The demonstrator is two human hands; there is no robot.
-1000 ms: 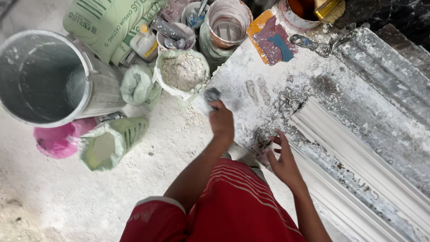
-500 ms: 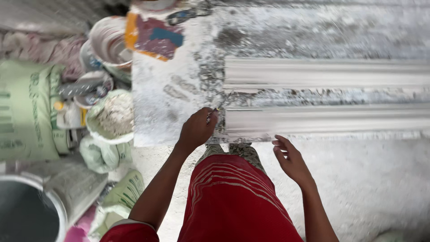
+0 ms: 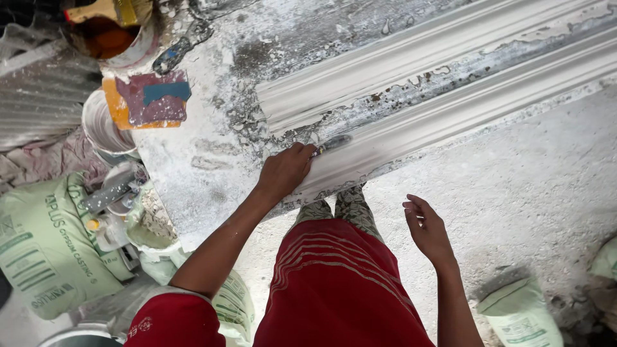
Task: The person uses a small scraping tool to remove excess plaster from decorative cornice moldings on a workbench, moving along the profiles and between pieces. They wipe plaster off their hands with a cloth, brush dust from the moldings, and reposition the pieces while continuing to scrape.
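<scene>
1. Left hand was closed around a small scraping tool; only the grey blade tip showed past the fingers.
2. The blade tip lay on the near end of the white plaster moulding, in the groove between its two raised ribs.
3. The moulding ran diagonally from mid-frame to the upper right, lying on a plaster-caked work slab.
4. Right hand was empty, fingers loosely spread, hanging off the slab over the dusty floor; it touched nothing.
5. The two hands were well apart, left one on the moulding, right one below the slab edge.
6. Person wore a red garment; patterned trousers showed under it near the slab edge.
7. On the slab's far left corner sat an orange board with a maroon patch.
8. Beside it, a white bucket stood off the slab edge.
9. Top left: a paint tin with dark orange liquid, with a brush across it.
10. Lower left: a green plaster sack lay on the floor.
11. Lower right: another pale green sack, partly in view.
</scene>
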